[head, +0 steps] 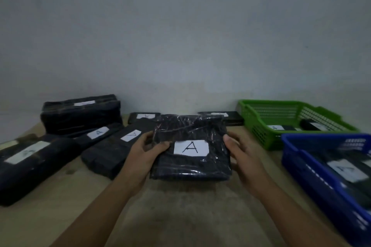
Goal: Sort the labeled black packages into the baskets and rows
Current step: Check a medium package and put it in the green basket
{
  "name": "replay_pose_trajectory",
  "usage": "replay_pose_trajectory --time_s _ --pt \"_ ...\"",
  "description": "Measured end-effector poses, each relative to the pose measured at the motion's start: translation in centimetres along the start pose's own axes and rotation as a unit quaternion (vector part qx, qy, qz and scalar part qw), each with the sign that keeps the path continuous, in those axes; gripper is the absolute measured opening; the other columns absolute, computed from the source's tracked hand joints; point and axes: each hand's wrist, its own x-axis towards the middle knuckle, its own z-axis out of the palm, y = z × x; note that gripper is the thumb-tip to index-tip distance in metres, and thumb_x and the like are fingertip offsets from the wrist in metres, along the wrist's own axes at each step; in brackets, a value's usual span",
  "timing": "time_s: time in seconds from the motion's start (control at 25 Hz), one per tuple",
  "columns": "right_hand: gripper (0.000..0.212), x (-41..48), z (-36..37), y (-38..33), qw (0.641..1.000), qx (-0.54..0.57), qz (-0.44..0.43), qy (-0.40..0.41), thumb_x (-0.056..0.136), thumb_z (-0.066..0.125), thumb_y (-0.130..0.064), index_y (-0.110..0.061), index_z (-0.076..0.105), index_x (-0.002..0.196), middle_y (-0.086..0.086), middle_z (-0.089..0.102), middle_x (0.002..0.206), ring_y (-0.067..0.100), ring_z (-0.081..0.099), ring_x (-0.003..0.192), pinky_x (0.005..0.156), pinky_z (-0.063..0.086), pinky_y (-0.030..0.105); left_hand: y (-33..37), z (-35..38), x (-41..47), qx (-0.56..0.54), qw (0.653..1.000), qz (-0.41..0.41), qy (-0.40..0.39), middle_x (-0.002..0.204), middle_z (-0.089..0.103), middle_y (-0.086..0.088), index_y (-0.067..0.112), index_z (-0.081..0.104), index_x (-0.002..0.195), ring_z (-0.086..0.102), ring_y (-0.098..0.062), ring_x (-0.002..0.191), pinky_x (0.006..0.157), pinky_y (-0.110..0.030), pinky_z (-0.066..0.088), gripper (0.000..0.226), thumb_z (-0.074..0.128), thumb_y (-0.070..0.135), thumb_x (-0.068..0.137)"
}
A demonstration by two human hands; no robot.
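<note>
Left to right from my feed.

Well left of the left hand (pixel 144 154): a long black package (pixel 28 164), label too blurred to read. Behind it sits a stacked bundle (pixel 80 115) with a white label I can't read. Closer in there are two packages marked A, one (pixel 96 134) further out and one (pixel 114 152) just beside the left hand. They lie side by side on the table (pixel 180 206) and read as a row.

Both hands are clamped on one package (pixel 190 146), held centre frame. Fingers curl round its left and right edges, with the thumbs on top. Its label (pixel 191 148) reads A and faces me. I can't tell whether it is lifted clear or resting on the table.

Behind the hands, two flat packages lie by the wall: one (pixel 143 117) back left, one (pixel 222 118) back right. Their labels are unreadable.

Right of the right hand (pixel 243 156): a green basket (pixel 259 136) holding at least two packages with unclear labels. Nearer me, a blue basket (pixel 295 158) holds at least one labelled package (pixel 345 169), too blurred to read.

Status, my read: partly done. Both baskets have contents and a row is laid out on the left. Left to do: place the held A package, probably with the A's on the left, then the two flat ones at the back. Whether the bundle and the far-left package count as sorted, I can't say.
</note>
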Motion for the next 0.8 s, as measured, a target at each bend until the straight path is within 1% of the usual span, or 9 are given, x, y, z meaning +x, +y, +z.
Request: replay_pose_trajectory --time_s 0.08,0.16,0.2,0.28,0.4,0.44,0.56,0.68,0.8 --pt "0.056 0.0 -0.9 1.8 0.994 0.046 0.086 -0.041 0.075 0.075 -0.038 -0.016 0.059 0.124 0.015 0.071 0.114 0.031 0.068 0.104 0.090 0.054 0.048 -2.1 1.1 0.1 -0.002 1.000 -0.002 0.001 0.109 0.072 -0.010 0.019 0.058 0.120 0.071 -0.028 0.096 0.085 -0.044 0.055 0.047 0.075 0.015 0.077" --pt "0.065 0.5 -1.2 2.5 0.992 0.010 0.104 -0.072 0.067 0.085 -0.035 -0.016 0.059 0.124 0.015 0.073 0.111 0.034 0.070 0.102 0.096 0.052 0.052 -3.2 1.5 0.2 -0.012 1.000 -0.009 0.013 0.109 0.072 -0.007 0.021 0.058 0.118 0.071 -0.025 0.096 0.085 -0.044 0.055 0.047 0.075 0.015 0.075" --pt "0.069 0.9 -1.1 2.7 0.992 -0.006 0.099 -0.072 0.064 0.087 -0.031 -0.015 0.058 0.125 0.015 0.073 0.110 0.035 0.070 0.100 0.096 0.052 0.053 -3.4 1.4 0.3 -0.020 1.000 -0.011 0.016 0.107 0.073 -0.006 0.022 0.058 0.117 0.071 -0.025 0.094 0.083 -0.043 0.055 0.047 0.074 0.016 0.073" --pt "0.061 1.7 -0.7 3.1 0.994 0.006 0.077 -0.072 0.068 0.084 -0.020 -0.009 0.058 0.123 0.017 0.073 0.109 0.037 0.070 0.100 0.096 0.051 0.054 -3.4 0.9 0.6 -0.049 0.999 -0.009 0.015 0.105 0.073 -0.007 0.019 0.057 0.119 0.071 -0.027 0.095 0.081 -0.042 0.055 0.051 0.073 0.016 0.070" --pt "0.054 2.0 0.2 3.6 0.998 0.014 0.034 -0.059 0.072 0.076 -0.013 -0.006 0.057 0.122 0.017 0.074 0.105 0.036 0.071 0.099 0.094 0.052 0.051 -3.6 0.2 0.8 -0.089 0.996 -0.028 -0.014 0.115 0.070 -0.011 0.014 0.055 0.125 0.067 -0.029 0.105 0.091 -0.043 0.051 0.054 0.072 0.017 0.074" --pt "0.055 1.9 0.2 3.7 0.999 0.012 0.020 -0.047 0.071 0.076 -0.013 -0.007 0.057 0.123 0.016 0.075 0.102 0.034 0.071 0.097 0.091 0.054 0.049 -3.7 0.0 0.8 -0.092 0.995 -0.031 -0.038 0.119 0.068 -0.011 0.015 0.053 0.128 0.066 -0.029 0.108 0.092 -0.042 0.051 0.059 0.076 0.022 0.074" --pt "0.050 1.6 -0.4 3.6 0.999 0.031 -0.008 0.000 0.076 0.073 -0.011 -0.010 0.057 0.123 0.014 0.076 0.098 0.031 0.072 0.096 0.085 0.056 0.043 -4.2 -0.4 1.1 -0.062 0.993 -0.020 -0.099 0.122 0.067 -0.008 0.022 0.047 0.133 0.065 -0.026 0.111 0.090 -0.039 0.054 0.096 0.090 0.045 0.051" --pt "0.045 0.7 -0.4 3.4 0.999 0.037 -0.005 0.006 0.084 0.070 -0.009 -0.008 0.055 0.126 0.012 0.076 0.099 0.028 0.073 0.095 0.088 0.055 0.044 -4.4 -0.3 1.2 -0.050 0.990 0.005 -0.131 0.122 0.067 -0.009 0.031 0.041 0.134 0.064 -0.032 0.110 0.088 -0.046 0.055 0.097 0.086 0.056 0.052" --pt "0.055 0.2 -0.1 2.9 1.000 0.012 -0.010 0.004 0.079 0.074 -0.024 -0.014 0.052 0.129 0.008 0.077 0.098 0.024 0.074 0.092 0.085 0.057 0.042 -4.5 0.1 1.1 -0.081 0.990 0.025 -0.110 0.117 0.069 -0.011 0.026 0.048 0.129 0.068 -0.033 0.101 0.079 -0.043 0.059 0.101 0.091 0.048 0.041"
